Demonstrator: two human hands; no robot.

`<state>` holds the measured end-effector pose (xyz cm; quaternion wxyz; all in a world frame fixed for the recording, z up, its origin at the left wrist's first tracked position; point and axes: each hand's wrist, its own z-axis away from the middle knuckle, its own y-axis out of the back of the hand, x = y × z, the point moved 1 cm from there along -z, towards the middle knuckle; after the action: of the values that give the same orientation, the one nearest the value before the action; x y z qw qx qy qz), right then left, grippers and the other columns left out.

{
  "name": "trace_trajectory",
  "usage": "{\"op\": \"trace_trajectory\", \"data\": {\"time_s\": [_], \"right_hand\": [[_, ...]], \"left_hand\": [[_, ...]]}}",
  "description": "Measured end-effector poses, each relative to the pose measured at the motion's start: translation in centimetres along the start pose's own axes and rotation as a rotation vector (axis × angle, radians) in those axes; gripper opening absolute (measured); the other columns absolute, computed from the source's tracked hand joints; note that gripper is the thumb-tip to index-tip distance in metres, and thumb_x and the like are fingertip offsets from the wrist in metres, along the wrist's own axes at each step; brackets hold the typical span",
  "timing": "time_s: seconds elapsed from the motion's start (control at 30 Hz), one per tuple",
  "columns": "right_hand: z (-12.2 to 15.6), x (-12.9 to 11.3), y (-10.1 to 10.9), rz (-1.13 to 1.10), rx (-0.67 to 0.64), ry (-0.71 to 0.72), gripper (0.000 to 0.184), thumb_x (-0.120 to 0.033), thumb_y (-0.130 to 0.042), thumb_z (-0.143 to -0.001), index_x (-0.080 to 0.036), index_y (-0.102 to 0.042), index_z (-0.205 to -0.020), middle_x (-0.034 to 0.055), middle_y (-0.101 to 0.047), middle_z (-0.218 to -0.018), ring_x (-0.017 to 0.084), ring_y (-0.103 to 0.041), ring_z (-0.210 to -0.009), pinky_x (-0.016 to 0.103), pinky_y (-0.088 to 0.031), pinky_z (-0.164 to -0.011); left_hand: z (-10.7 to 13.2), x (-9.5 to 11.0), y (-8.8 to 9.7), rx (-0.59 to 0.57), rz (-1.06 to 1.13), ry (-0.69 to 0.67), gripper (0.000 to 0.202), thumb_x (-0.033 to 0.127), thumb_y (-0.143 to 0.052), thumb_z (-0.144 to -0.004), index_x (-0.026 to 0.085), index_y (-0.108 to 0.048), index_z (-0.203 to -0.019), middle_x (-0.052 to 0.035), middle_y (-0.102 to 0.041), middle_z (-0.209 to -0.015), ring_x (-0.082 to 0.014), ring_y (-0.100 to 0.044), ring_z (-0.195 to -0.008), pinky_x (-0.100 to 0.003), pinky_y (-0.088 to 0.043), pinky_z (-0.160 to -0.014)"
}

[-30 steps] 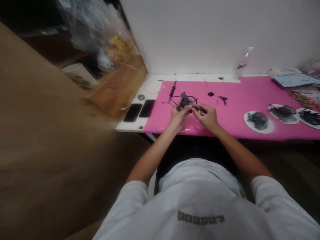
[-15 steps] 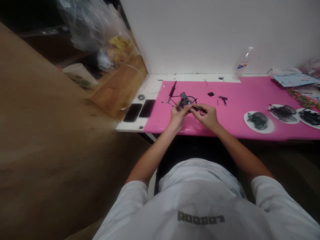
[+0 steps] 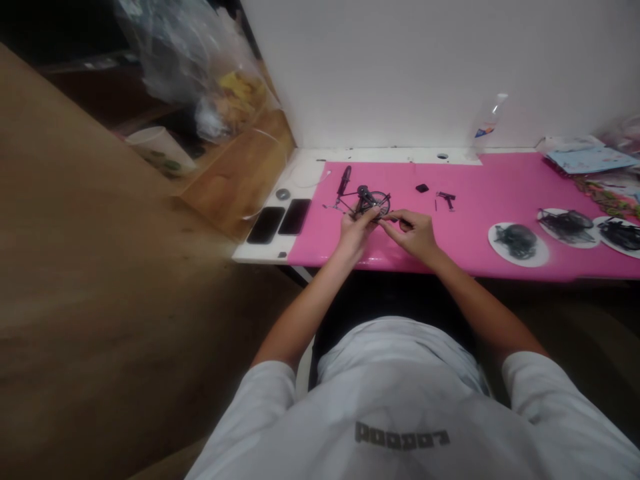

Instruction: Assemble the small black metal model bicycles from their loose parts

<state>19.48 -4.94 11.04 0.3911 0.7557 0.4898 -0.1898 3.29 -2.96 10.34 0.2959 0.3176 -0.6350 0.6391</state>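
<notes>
A small dark model bicycle [image 3: 367, 193] is held over the pink mat, its wheel with thin spokes toward the right and a dark upright part at its upper left. My left hand [image 3: 356, 233] is closed around its lower side, fingers partly hidden behind it. Close by, my right hand [image 3: 414, 230] is pinched at the wheel's lower edge. Something dark and thin shows by the right fingertips, too small to name. Beyond the hands, a small black square piece [image 3: 423, 188] and a black T-shaped piece [image 3: 446, 200] lie on the mat.
Two dark phones [image 3: 266, 225] lie at the left end of the table, near a round grey disc [image 3: 283, 194]. White plates [image 3: 541, 257] with dark parts stand on the pink mat [image 3: 465, 247] at right. A clear bottle [image 3: 490, 123] stands at the back, against the white wall.
The model bicycle has tilted and shifted slightly in my left hand, its upright part now a little lower. My right fingertips have moved slightly down along the wheel.
</notes>
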Motion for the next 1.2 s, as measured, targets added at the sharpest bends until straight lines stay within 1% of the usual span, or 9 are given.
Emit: {"op": "trace_trajectory", "data": {"time_s": [0.3,0.43,0.57,0.67,0.77,0.9,0.97,1.07,1.2], "right_hand": [[-0.1,0.0,0.0,0.030,-0.002,0.013,0.048,-0.068,-0.073,-0.096,-0.023,-0.087,-0.100,-0.0023,-0.057,-0.058,0.013,-0.037,-0.052,0.031,-0.039,-0.060],[-0.1,0.0,0.0,0.009,0.009,0.042,0.044,-0.064,-0.075,-0.096,-0.021,-0.087,-0.098,-0.0040,-0.052,-0.056,0.012,-0.036,-0.052,0.031,-0.039,-0.059],[0.0,0.3,0.0,0.005,-0.015,0.020,0.044,-0.066,-0.076,-0.095,-0.023,-0.086,-0.100,-0.0031,-0.056,-0.059,0.012,-0.036,-0.053,0.031,-0.038,-0.059],[-0.2,0.4,0.2,-0.021,-0.020,0.004,0.045,-0.067,-0.076,-0.095,-0.023,-0.085,-0.101,-0.0041,-0.052,-0.058,0.012,-0.033,-0.052,0.030,-0.035,-0.057],[-1.0,0.7,1.0,-0.022,0.067,-0.034,0.047,-0.068,-0.072,-0.097,-0.022,-0.083,-0.096,-0.0046,-0.045,-0.057,0.013,-0.033,-0.052,0.031,-0.034,-0.056],[-2.8,2.2,3.4,0.086,0.143,-0.102,0.046,-0.065,-0.069,-0.098,-0.021,-0.081,-0.093,-0.0045,-0.040,-0.056,0.015,-0.038,-0.055,0.031,-0.038,-0.061],[-3.6,3.5,4.8,0.163,0.103,-0.138,0.040,-0.057,-0.070,-0.098,-0.019,-0.082,-0.096,-0.0040,-0.042,-0.057,0.015,-0.040,-0.057,0.032,-0.039,-0.063],[-4.3,5.6,6.3,0.311,-0.099,-0.190,0.027,-0.040,-0.073,-0.094,-0.017,-0.086,-0.099,-0.0002,-0.055,-0.062,0.017,-0.047,-0.062,0.032,-0.039,-0.066],[-4.0,7.9,6.5,0.453,-0.330,-0.312,0.025,-0.030,-0.071,-0.092,-0.014,-0.088,-0.103,0.0069,-0.072,-0.075,0.019,-0.055,-0.067,0.032,-0.038,-0.067]], "left_hand": [[-0.2,-0.2,0.0,-0.026,0.008,0.012,0.043,0.024,-0.103,-0.061,0.017,-0.076,-0.094,-0.0056,-0.082,-0.094,-0.0235,-0.080,-0.098,-0.038,-0.062,-0.095],[-0.3,-0.3,0.1,-0.035,0.012,-0.002,0.046,0.026,-0.104,-0.059,0.017,-0.076,-0.095,-0.0052,-0.082,-0.094,-0.0222,-0.080,-0.095,-0.036,-0.062,-0.093],[-0.2,-0.3,0.2,-0.040,0.004,-0.014,0.047,0.027,-0.105,-0.059,0.018,-0.076,-0.095,-0.0048,-0.081,-0.093,-0.0221,-0.080,-0.095,-0.036,-0.063,-0.092],[-0.2,-0.3,0.1,-0.041,0.004,-0.027,0.047,0.028,-0.105,-0.059,0.018,-0.076,-0.095,-0.0048,-0.082,-0.094,-0.0216,-0.080,-0.094,-0.037,-0.063,-0.094],[-0.4,-0.4,0.1,-0.031,0.015,-0.037,0.048,0.027,-0.105,-0.058,0.017,-0.077,-0.095,-0.0045,-0.082,-0.095,-0.0210,-0.081,-0.095,-0.038,-0.062,-0.100],[-0.9,-0.5,0.4,0.012,0.005,-0.041,0.050,0.027,-0.106,-0.057,0.018,-0.078,-0.098,-0.0052,-0.083,-0.099,-0.0241,-0.081,-0.104,-0.040,-0.061,-0.104],[-1.0,-0.5,0.6,0.011,0.000,-0.050,0.051,0.027,-0.106,-0.057,0.018,-0.078,-0.099,-0.0062,-0.083,-0.102,-0.0246,-0.081,-0.106,-0.040,-0.061,-0.104],[-1.0,-0.5,0.7,0.001,-0.016,-0.060,0.050,0.028,-0.105,-0.058,0.018,-0.078,-0.099,-0.0068,-0.083,-0.103,-0.0240,-0.081,-0.105,-0.039,-0.062,-0.103],[-0.8,-0.6,0.7,0.003,-0.031,-0.070,0.049,0.027,-0.106,-0.058,0.019,-0.078,-0.098,-0.0047,-0.083,-0.100,-0.0215,-0.081,-0.100,-0.037,-0.063,-0.100]]}}
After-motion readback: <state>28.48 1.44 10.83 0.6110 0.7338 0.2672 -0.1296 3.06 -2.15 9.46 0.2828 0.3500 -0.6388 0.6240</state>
